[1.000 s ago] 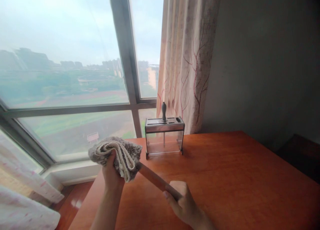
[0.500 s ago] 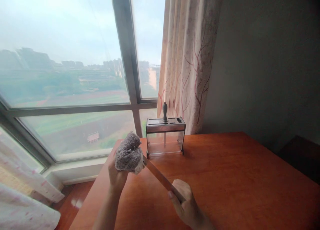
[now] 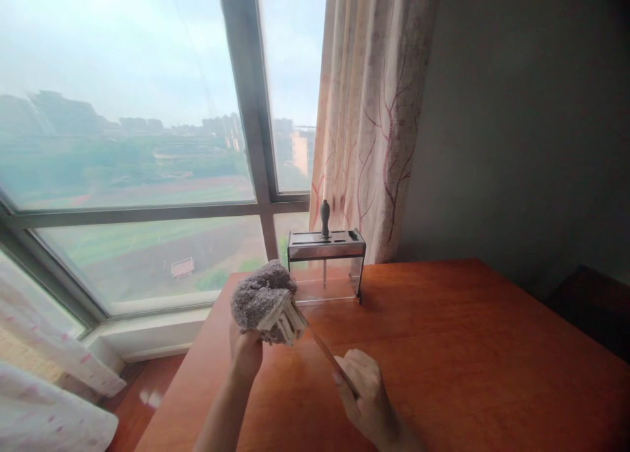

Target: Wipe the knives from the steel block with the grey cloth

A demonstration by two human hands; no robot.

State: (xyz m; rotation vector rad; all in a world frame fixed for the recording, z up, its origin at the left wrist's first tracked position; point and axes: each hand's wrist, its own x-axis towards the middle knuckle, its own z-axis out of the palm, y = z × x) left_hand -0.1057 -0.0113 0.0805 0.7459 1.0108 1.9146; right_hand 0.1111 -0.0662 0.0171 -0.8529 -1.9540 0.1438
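My left hand is closed round a bunched, fluffy grey cloth, whose paler folded layers show on the right side. A long, thin brown tool runs slantwise from the cloth to my right hand. My right fingers are wrapped round its lower end, with the thumb along it. The tool's far end is hidden by the cloth, and I cannot tell its kind. Both hands are held above the table. Behind the cloth stands a clear-sided knife block with a slotted metal top.
A sharpening steel with a grey handle stands upright in the block. The brown wooden table reaches to a grey wall on the right. A window and a patterned curtain are behind, with another curtain at lower left.
My left hand and the cloth have moved a little to the right, and the cloth has turned to show its folded layers. The brown tool has turned more edge-on; my right hand stays nearly in place.
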